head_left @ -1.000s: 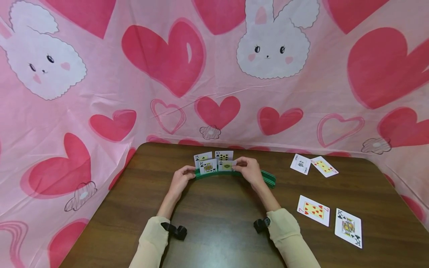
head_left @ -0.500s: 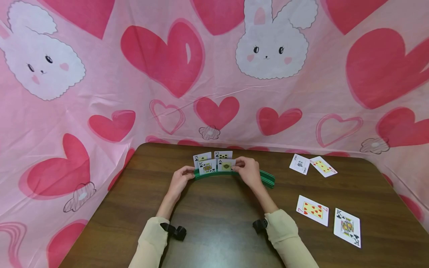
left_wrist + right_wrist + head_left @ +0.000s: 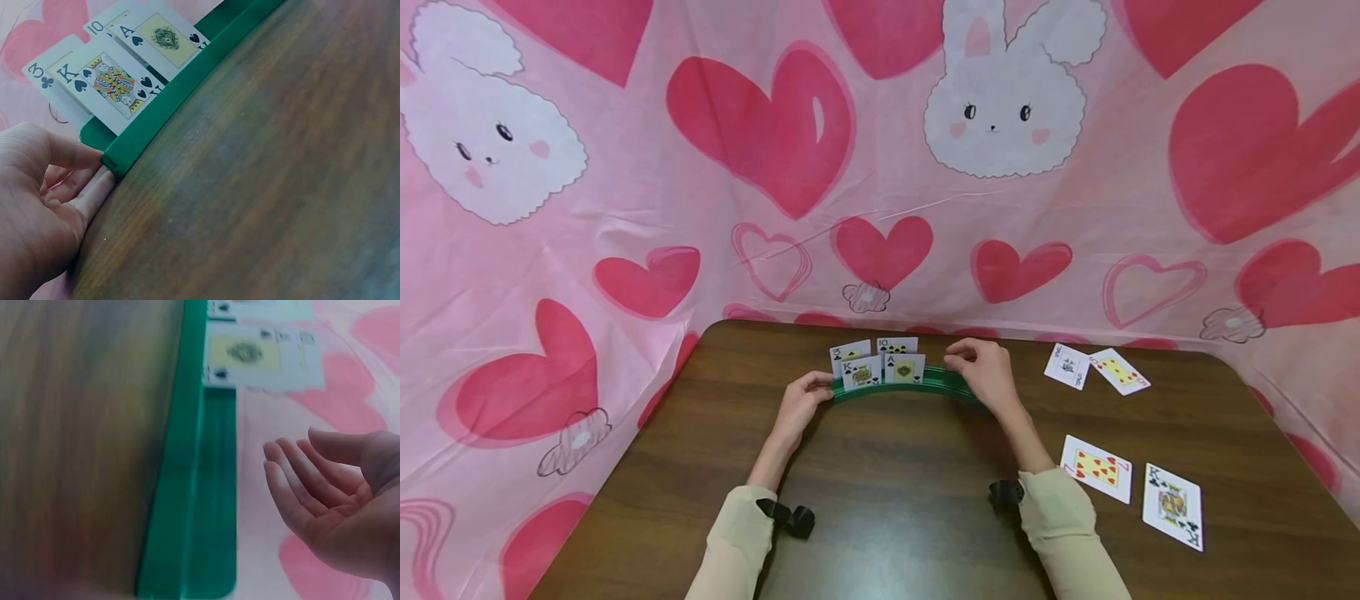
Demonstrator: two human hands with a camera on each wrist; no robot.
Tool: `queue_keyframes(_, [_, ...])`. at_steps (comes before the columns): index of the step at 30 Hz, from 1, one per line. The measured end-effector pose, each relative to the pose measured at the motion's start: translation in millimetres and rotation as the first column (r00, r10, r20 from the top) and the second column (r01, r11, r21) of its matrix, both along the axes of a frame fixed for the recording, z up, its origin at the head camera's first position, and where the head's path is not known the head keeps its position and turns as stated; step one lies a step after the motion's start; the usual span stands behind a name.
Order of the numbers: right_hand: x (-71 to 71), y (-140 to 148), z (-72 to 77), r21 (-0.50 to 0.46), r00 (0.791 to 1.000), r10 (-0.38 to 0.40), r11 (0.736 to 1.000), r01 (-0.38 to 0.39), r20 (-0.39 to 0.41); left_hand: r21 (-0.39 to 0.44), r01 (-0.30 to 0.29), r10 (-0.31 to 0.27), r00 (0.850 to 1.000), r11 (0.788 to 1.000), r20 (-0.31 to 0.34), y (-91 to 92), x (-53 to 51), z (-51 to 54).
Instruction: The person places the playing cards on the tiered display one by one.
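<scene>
A curved green card holder (image 3: 942,380) stands on the table. In its front row are the king of spades (image 3: 112,87) and the ace of spades (image 3: 164,40). Behind them rise a three of clubs (image 3: 841,347) and a black ten (image 3: 897,344), partly covered. My left hand (image 3: 37,200) pinches the holder's left end between thumb and fingers. My right hand (image 3: 988,375), its fingers loosely bent and nothing in them, hovers above the holder's right part, apart from the ace; in the right wrist view the palm (image 3: 337,519) shows bare.
On the table's right side lie a joker (image 3: 1067,367) and a diamond card (image 3: 1119,372), close together. Nearer me are the seven of hearts (image 3: 1099,468) and the king of clubs (image 3: 1172,507). A pink heart-patterned cloth (image 3: 880,192) hangs behind the table.
My right hand has let go of the ace of spades and moved off to the right. The ace stays in the front row, a little higher than at first. My left hand keeps its place.
</scene>
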State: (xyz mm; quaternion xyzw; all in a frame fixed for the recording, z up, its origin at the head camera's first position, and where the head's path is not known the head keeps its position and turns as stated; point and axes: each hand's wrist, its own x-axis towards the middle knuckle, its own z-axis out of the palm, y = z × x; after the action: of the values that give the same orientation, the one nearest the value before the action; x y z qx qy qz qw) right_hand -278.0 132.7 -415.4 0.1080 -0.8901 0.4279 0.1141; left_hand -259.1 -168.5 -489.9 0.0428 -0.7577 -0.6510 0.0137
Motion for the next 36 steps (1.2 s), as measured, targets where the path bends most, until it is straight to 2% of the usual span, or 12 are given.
queue_keyframes(5, [0.9,30,7.7,0.041,1.000,-0.024,0.999,0.023,0.016,-0.009,-0.001,0.001,1.000,1.000,-0.009,0.0,-1.0,-0.5])
queue_keyframes(10, [2.2,62,8.3,0.137,0.999,-0.051,0.989,0.053,-0.016,0.006,0.009,-0.009,1.000,1.000,0.021,0.5,-0.1,2.1])
queue_keyframes(13, [3.5,81,7.1,0.212,0.998,-0.061,0.975,0.067,-0.033,0.005,0.020,-0.020,0.999,1.000,0.026,1.3,3.4,7.9])
queue_keyframes(16, [5.5,100,5.4,0.291,0.998,-0.069,0.955,0.063,0.011,-0.006,0.024,-0.024,0.999,1.000,0.022,2.9,8.1,15.8])
queue_keyframes(22, [6.2,130,-0.3,0.454,0.979,-0.066,0.891,-0.029,0.192,-0.018,0.019,-0.019,1.000,1.000,0.015,5.1,14.0,24.7])
queue_keyframes(24, [6.1,136,-2.3,0.484,0.958,-0.047,0.869,-0.099,0.281,-0.015,0.018,-0.017,1.000,1.000,0.010,5.0,14.6,25.1])
queue_keyframes(27, [6.5,143,-4.7,0.492,0.913,0.002,0.842,-0.222,0.408,-0.010,0.020,-0.020,1.000,1.000,0.009,4.8,14.4,25.1])
queue_keyframes(29, [7.3,147,-4.7,0.459,0.897,0.044,0.848,-0.267,0.439,-0.010,0.022,-0.022,1.000,1.000,0.010,5.2,14.6,25.3])
queue_keyframes(30, [7.9,149,-4.3,0.441,0.899,0.061,0.856,-0.271,0.434,-0.011,0.023,-0.023,1.000,1.000,0.011,5.4,14.7,25.4])
queue_keyframes(33, [7.6,152,-4.0,0.444,0.931,0.069,0.865,-0.235,0.358,-0.016,0.018,-0.018,1.000,1.000,0.007,5.5,14.6,24.9])
queue_keyframes(34, [7.8,153,-3.9,0.441,0.933,0.065,0.868,-0.228,0.355,-0.021,0.018,-0.018,1.000,1.000,0.006,5.8,14.2,24.2])
queue_keyframes(36, [8.4,153,-4.6,0.470,0.924,0.053,0.849,-0.241,0.379,-0.020,0.020,-0.020,1.000,1.000,0.007,6.0,12.6,21.4])
